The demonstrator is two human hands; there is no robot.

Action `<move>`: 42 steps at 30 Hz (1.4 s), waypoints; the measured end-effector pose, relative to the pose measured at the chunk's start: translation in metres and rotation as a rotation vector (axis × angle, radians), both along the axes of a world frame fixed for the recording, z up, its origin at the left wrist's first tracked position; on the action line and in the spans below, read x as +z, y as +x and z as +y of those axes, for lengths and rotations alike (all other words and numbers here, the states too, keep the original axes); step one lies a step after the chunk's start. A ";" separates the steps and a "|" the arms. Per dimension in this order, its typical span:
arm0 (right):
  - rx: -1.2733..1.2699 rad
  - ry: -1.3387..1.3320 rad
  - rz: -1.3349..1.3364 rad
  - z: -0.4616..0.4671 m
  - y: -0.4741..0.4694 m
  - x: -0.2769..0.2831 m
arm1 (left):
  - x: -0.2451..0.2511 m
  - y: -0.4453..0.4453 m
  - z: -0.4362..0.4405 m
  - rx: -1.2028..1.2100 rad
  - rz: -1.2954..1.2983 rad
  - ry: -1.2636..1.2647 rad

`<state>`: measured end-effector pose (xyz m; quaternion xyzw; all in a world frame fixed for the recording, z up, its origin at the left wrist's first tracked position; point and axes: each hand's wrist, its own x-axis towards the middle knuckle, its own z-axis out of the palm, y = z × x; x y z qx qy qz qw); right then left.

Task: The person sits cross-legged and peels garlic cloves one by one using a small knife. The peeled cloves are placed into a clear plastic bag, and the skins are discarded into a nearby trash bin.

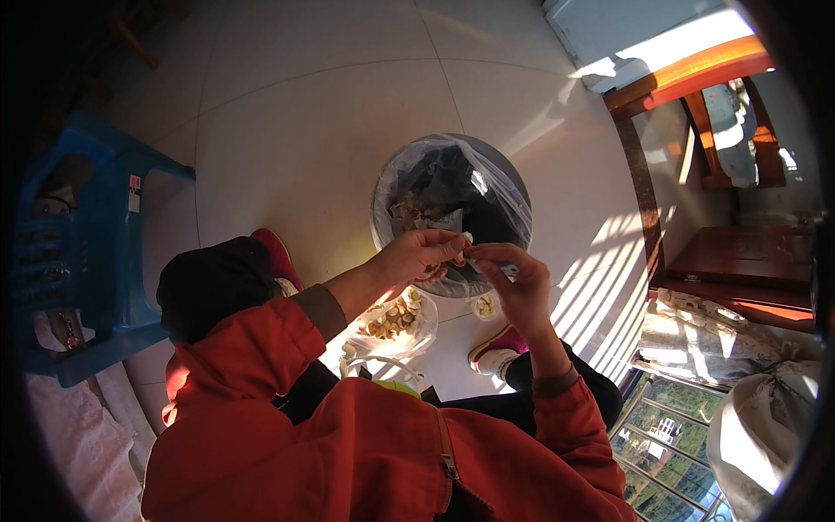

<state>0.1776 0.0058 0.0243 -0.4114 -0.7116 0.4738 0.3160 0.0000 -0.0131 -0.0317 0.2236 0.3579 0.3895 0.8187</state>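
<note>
Over a lined waste bin point(516, 189), my left hand point(417, 256) pinches a small pale garlic clove point(467, 237) between thumb and fingers. Thumb and fingertips of my right hand point(518, 277) meet at the same clove from the other side. The finer detail between the fingertips is too small to make out. Below my left wrist, a clear plastic bag point(427, 326) holds many unpeeled-looking garlic cloves point(391, 321). Under my right hand stands a small tub point(486, 316) with pale cloves point(485, 305) in it. Dry skins point(414, 207) lie inside the bin.
At the left stands a blue plastic stool point(111, 261). My red shoes point(277, 254) rest on the tiled floor point(293, 150) on either side of the bag and tub. To the right are a wooden door frame point(691, 68), a curtain point(750, 424) and a barred window point(672, 437).
</note>
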 end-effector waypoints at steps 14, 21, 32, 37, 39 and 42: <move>0.122 0.397 -0.149 -0.007 -0.007 0.004 | -0.002 0.000 -0.003 0.026 -0.023 -0.104; 0.104 0.502 -0.182 -0.012 -0.009 -0.003 | -0.005 0.004 -0.007 0.075 -0.047 -0.138; -0.082 0.518 -0.189 -0.019 -0.013 -0.009 | 0.004 0.012 -0.015 0.076 -0.106 -0.151; -0.238 0.317 -0.105 -0.017 -0.015 -0.010 | 0.002 0.011 -0.012 0.109 -0.083 -0.106; -0.332 0.215 -0.048 -0.009 -0.012 -0.011 | 0.001 0.008 -0.011 0.059 -0.048 -0.065; -0.356 0.046 0.128 -0.002 -0.004 -0.011 | 0.001 0.009 -0.011 0.060 0.005 -0.027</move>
